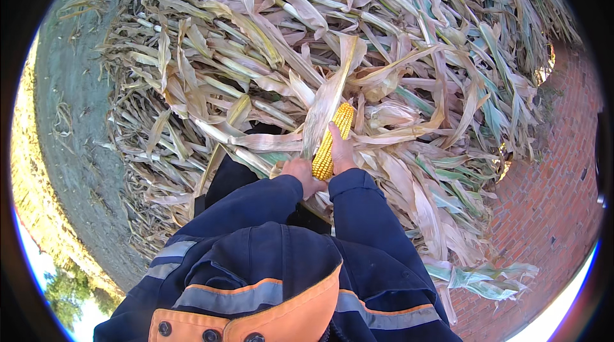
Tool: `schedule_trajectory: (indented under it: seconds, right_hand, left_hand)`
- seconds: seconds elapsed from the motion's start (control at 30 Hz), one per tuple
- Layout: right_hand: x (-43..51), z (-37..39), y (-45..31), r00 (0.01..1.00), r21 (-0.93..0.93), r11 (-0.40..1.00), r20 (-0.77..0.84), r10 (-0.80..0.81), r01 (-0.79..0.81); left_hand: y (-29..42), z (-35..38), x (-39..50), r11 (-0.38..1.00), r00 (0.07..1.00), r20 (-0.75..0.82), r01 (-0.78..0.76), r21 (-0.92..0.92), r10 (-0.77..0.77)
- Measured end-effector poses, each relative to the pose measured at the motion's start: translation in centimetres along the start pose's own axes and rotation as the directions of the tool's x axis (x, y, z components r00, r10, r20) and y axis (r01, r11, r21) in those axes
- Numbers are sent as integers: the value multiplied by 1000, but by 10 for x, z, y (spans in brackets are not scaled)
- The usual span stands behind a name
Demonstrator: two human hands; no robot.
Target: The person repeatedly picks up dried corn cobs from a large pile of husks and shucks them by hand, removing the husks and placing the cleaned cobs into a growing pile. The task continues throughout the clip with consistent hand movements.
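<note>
A yellow ear of corn (328, 155) with bare kernels lies between my two hands, slightly tilted, its tip away from me. My right hand (341, 148) grips it from the right, thumb along the kernels. My left hand (302, 173) is closed at the lower end, around the base of the dry husk leaves (324, 104); its fingers are partly hidden. One long pale husk leaf stands up left of the ear. Dry corn stalks (259, 102) lie beneath and around both hands.
A large heap of dry corn stalks and leaves (192, 54) spreads before me. Red brick paving (551, 160) lies at the right, grey bare ground (81, 160) at the left. Some greener leaves (479, 279) reach over the paving at the lower right.
</note>
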State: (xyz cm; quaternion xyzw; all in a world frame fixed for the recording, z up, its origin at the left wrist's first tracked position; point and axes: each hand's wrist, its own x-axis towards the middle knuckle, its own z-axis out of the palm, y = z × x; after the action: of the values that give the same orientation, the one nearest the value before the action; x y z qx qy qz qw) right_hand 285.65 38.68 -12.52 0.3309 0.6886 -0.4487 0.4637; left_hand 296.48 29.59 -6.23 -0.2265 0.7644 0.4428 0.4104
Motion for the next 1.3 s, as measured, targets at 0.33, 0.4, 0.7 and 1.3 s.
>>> schedule_trajectory:
  seconds: [0.33, 0.4, 0.7, 1.3]
  right_hand:
    - [-10, -2, -30, 970, 148, 960, 25, -242, 236]
    - [-6, -3, -39, 918, 5, 918, -28, -396, 396]
    - [7, 1, 1, 930, -360, 933, -331, -158, 30]
    - [-21, -32, -69, 954, 618, 773, 292, -60, -141]
  left_hand:
    - [-17, -5, -6, 994, 999, 36, 38, -103, -34]
    - [-9, -18, -6, 991, 988, 148, 66, -112, -49]
    - [-18, 4, -21, 1000, 998, -60, 22, 2, -21]
    - [31, -57, -23, 620, 459, -461, -725, 300, 760]
